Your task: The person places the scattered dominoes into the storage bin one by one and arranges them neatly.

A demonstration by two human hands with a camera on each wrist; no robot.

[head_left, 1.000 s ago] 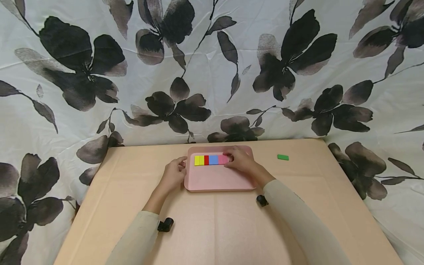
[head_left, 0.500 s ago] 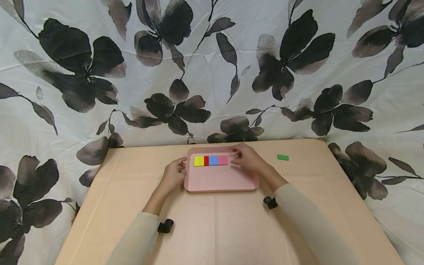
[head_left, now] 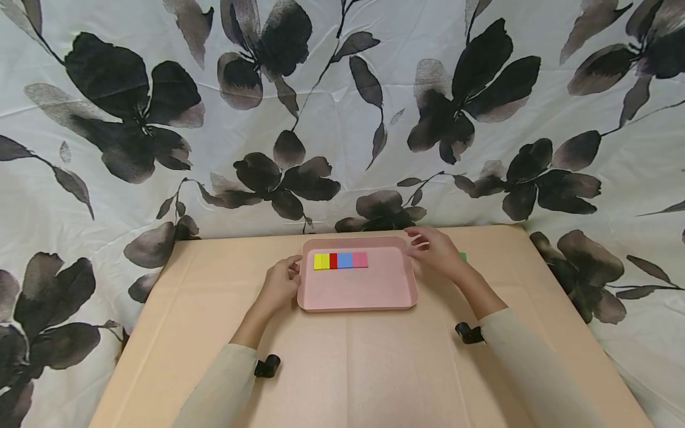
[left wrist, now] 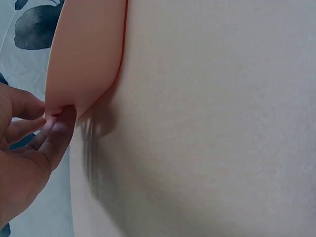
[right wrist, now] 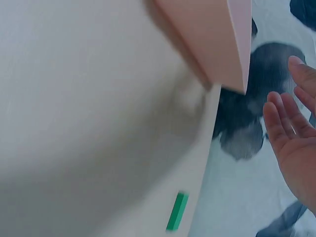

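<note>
A pink tray (head_left: pixel 357 291) lies on the table, a row of flat coloured blocks (head_left: pixel 341 261) along its far part: yellow, red, blue and pink, side by side. At the tray's left edge my left hand (head_left: pixel 282 279) pinches the rim, thumb against the outer wall, as the left wrist view shows. My right hand (head_left: pixel 436 252) is above the table just off the tray's right edge, fingers loosely extended and holding nothing. A green block (right wrist: pixel 177 211) lies on the table to the right; in the head view my right hand mostly covers it.
The beige table (head_left: pixel 348 368) ends at its far edge against a white cloth with dark flowers (head_left: pixel 289 178). Small black cameras (head_left: pixel 267 365) sit at both wrists.
My right hand has let go of the pink end of the row and moved right, off the tray toward the green block. The left hand has stayed at the tray's edge.
</note>
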